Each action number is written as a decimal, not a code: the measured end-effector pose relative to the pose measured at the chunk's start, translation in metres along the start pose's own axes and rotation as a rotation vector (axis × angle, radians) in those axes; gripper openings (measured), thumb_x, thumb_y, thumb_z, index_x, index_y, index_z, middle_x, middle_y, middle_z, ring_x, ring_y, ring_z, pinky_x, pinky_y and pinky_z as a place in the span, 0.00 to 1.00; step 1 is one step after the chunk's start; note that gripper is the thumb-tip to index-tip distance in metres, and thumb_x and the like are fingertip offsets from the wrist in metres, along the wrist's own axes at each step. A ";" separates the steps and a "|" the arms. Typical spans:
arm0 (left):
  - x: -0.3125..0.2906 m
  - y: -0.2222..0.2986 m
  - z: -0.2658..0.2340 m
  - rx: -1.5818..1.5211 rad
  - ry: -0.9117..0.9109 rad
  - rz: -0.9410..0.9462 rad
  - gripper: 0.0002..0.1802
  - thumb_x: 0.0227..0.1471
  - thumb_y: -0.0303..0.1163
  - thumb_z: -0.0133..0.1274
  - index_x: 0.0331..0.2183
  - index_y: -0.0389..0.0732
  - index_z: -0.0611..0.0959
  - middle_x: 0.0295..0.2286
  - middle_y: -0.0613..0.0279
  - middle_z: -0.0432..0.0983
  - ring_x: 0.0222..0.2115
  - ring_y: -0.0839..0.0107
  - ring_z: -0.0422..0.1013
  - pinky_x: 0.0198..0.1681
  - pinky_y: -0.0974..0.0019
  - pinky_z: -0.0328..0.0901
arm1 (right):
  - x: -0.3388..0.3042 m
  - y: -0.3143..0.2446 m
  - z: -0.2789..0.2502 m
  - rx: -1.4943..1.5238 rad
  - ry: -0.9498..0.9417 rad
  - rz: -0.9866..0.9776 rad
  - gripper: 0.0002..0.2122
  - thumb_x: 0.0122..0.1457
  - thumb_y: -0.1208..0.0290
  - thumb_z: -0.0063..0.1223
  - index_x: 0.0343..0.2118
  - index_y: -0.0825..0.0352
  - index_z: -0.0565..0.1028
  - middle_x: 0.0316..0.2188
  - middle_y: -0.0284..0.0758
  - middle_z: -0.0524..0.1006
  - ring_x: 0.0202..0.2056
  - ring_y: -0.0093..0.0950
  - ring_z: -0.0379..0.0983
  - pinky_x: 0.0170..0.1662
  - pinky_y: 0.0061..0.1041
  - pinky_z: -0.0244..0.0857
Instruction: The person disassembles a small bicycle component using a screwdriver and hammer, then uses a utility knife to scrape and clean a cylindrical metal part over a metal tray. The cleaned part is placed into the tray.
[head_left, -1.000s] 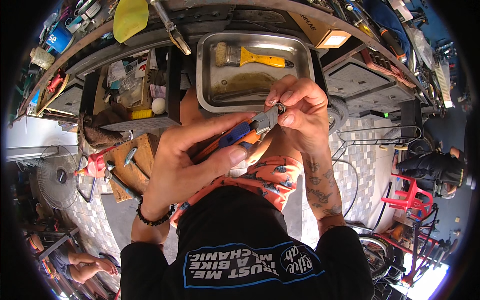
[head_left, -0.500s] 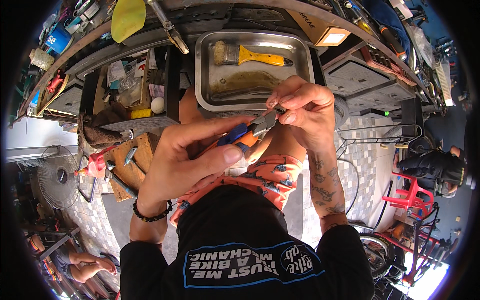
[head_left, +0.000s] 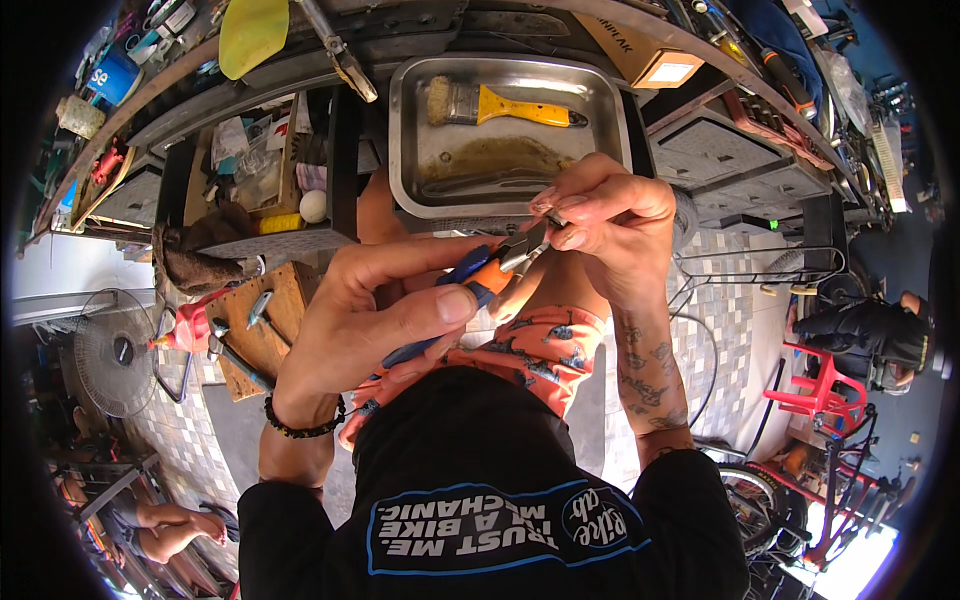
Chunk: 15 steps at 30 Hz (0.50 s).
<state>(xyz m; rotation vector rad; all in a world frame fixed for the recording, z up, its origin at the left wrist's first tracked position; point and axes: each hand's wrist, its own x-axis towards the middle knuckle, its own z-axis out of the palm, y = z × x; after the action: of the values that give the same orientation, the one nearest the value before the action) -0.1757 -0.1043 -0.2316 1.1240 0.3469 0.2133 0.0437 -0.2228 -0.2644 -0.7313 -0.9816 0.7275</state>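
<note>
My left hand (head_left: 365, 315) is closed around a pair of pliers (head_left: 490, 274) with blue and orange handles, the thumb lying along the near side. Their metal jaws point up and right toward my right hand (head_left: 625, 225). The thumb and fingers of that hand pinch a small dark piece (head_left: 555, 217) right at the jaw tips; its kind is too small to make out. Both hands are held above my lap, just in front of a metal tray (head_left: 403, 170). Dark grime marks the right fingertips.
In the tray lie a yellow-handled brush (head_left: 525, 110) and some brownish liquid. An open drawer (head_left: 345, 190) of loose parts stands left, above a wooden block (head_left: 235, 310) with hammers. A fan (head_left: 122, 350) is far left; a red chair (head_left: 820, 385) and a person are at right.
The pliers have turned slightly in my left hand, so more of the lower blue handle shows. My right hand stays almost in place, still pinching the small piece.
</note>
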 end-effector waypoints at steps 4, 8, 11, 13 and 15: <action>-0.001 -0.001 0.001 -0.011 0.000 0.013 0.24 0.60 0.30 0.62 0.56 0.32 0.81 0.21 0.67 0.76 0.16 0.86 0.65 0.17 0.78 0.55 | 0.000 0.004 -0.001 -0.012 -0.018 -0.050 0.08 0.49 0.88 0.69 0.33 0.72 0.84 0.37 0.49 0.82 0.37 0.36 0.84 0.42 0.33 0.83; 0.000 -0.002 0.002 0.001 -0.023 0.029 0.23 0.61 0.28 0.61 0.56 0.33 0.81 0.20 0.68 0.76 0.14 0.87 0.63 0.15 0.78 0.53 | 0.002 0.003 -0.005 0.022 -0.068 -0.052 0.09 0.49 0.88 0.69 0.34 0.73 0.83 0.37 0.50 0.82 0.35 0.36 0.84 0.40 0.33 0.83; 0.000 -0.002 0.003 0.023 -0.013 0.044 0.22 0.61 0.28 0.61 0.56 0.33 0.81 0.19 0.68 0.75 0.13 0.87 0.62 0.14 0.77 0.52 | 0.004 0.001 -0.008 0.004 -0.103 -0.049 0.10 0.49 0.89 0.69 0.34 0.74 0.82 0.37 0.49 0.81 0.35 0.36 0.84 0.39 0.33 0.83; 0.000 -0.002 0.003 0.025 -0.012 0.044 0.22 0.61 0.27 0.60 0.56 0.33 0.81 0.19 0.69 0.74 0.13 0.87 0.62 0.14 0.77 0.51 | 0.006 -0.001 -0.009 0.005 -0.120 -0.050 0.10 0.48 0.89 0.69 0.34 0.74 0.82 0.37 0.49 0.81 0.34 0.36 0.84 0.39 0.33 0.83; -0.001 -0.001 0.003 0.008 -0.028 0.044 0.22 0.62 0.26 0.60 0.56 0.33 0.81 0.18 0.69 0.74 0.12 0.87 0.61 0.13 0.77 0.51 | 0.008 -0.002 -0.009 0.018 -0.139 -0.057 0.10 0.48 0.90 0.69 0.34 0.75 0.82 0.36 0.49 0.80 0.34 0.36 0.84 0.39 0.32 0.83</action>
<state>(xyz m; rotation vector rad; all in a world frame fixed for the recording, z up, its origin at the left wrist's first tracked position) -0.1753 -0.1076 -0.2314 1.1417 0.2985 0.2345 0.0549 -0.2191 -0.2628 -0.6407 -1.1162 0.7445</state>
